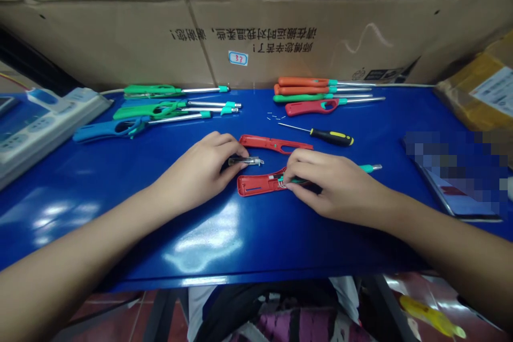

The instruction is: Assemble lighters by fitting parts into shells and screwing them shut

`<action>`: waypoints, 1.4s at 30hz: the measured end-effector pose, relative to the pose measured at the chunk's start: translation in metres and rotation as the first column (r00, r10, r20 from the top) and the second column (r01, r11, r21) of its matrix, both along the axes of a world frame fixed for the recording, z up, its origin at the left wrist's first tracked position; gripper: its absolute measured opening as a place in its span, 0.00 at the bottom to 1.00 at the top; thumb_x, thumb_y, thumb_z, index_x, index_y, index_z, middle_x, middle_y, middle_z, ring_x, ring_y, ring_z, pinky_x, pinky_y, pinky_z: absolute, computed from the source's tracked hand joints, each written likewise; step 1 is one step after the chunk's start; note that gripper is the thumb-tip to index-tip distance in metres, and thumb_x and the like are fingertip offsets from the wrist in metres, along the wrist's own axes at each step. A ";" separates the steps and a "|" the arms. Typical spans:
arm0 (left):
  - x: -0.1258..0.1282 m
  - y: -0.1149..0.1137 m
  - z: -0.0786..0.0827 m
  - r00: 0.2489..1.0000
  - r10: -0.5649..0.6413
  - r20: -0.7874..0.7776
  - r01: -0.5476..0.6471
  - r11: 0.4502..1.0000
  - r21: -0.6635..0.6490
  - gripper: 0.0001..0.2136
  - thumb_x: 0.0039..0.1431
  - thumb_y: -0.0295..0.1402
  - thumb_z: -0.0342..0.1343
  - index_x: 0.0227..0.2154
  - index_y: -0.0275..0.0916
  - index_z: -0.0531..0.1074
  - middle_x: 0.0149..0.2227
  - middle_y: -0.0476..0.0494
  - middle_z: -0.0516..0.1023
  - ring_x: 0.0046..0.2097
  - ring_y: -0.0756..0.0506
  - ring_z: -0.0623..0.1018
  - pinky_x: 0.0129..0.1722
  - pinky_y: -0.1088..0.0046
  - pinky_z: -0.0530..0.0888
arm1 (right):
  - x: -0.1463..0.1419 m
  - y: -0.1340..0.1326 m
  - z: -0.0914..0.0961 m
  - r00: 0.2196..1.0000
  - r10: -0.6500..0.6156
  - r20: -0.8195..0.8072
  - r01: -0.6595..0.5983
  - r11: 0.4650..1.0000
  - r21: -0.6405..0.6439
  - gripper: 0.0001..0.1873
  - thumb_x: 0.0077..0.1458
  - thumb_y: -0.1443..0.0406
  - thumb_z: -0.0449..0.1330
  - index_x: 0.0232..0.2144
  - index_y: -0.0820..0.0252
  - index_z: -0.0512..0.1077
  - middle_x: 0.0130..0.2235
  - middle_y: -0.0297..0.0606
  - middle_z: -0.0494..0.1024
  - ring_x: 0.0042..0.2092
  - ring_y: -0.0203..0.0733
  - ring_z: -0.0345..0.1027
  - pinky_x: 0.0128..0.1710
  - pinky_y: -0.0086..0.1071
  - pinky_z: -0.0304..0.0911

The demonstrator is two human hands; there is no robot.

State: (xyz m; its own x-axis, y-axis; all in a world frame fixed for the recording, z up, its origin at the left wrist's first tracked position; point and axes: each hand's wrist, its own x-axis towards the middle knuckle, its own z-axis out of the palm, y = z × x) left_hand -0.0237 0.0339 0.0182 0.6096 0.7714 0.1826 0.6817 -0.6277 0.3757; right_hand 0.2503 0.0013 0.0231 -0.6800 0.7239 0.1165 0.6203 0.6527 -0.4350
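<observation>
My left hand [196, 168] pinches a small clear fuel tank with a metal valve end [250, 161], held just above the table. My right hand [331, 179] has its fingers closed on the opened red gas lighter [256, 185], at its middle where white and green inner parts and thin wire show. Part of that lighter lies under my right hand, and its teal collar [366, 168] and metal tip come out beyond it. Behind both hands rests the loose red half-shell [260, 142], its inner side up; my right fingers hide part of its near edge.
A black-and-yellow screwdriver [332, 137] and several tiny pins [276, 116] lie behind. Long lighters stand in rows, green [152, 91] and blue [104, 131] at left, orange [300, 90] and red [308, 107] at right. A power strip [52, 117], phone [460, 187] and cardboard box [132, 37] border the blue table.
</observation>
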 end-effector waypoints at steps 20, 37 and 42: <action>0.016 -0.025 0.012 0.976 -0.069 0.204 0.130 0.945 -0.299 0.11 0.72 0.34 0.49 0.47 0.40 0.77 0.46 0.49 0.82 0.46 0.49 0.80 0.47 0.76 0.73 | -0.001 0.002 -0.005 0.958 -0.141 -0.250 0.112 0.986 -0.125 0.04 0.59 0.71 0.61 0.34 0.59 0.76 0.27 0.27 0.72 0.25 0.27 0.60 0.25 0.25 0.57; 0.016 -0.023 0.011 0.976 -0.109 0.187 0.157 0.952 -0.263 0.12 0.73 0.33 0.48 0.47 0.40 0.77 0.46 0.47 0.81 0.47 0.48 0.79 0.48 0.73 0.73 | -0.004 0.000 -0.002 0.954 -0.179 -0.242 0.138 0.975 -0.176 0.07 0.63 0.68 0.59 0.34 0.59 0.77 0.28 0.29 0.75 0.27 0.29 0.64 0.27 0.26 0.58; 0.016 -0.022 0.009 0.972 -0.143 0.186 0.188 0.950 -0.251 0.12 0.73 0.32 0.48 0.48 0.40 0.76 0.46 0.46 0.81 0.48 0.47 0.79 0.48 0.73 0.73 | -0.003 0.000 -0.001 0.963 -0.147 -0.225 0.106 0.977 -0.183 0.06 0.63 0.68 0.59 0.35 0.58 0.76 0.29 0.30 0.75 0.28 0.30 0.65 0.29 0.27 0.59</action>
State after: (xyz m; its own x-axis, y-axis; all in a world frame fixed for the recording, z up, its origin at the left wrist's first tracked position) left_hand -0.0079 0.0118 0.0271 0.7119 0.6960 0.0935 0.4917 -0.5891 0.6412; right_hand 0.2472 0.0013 0.0223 -0.5493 0.8251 0.1321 0.5595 0.4806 -0.6753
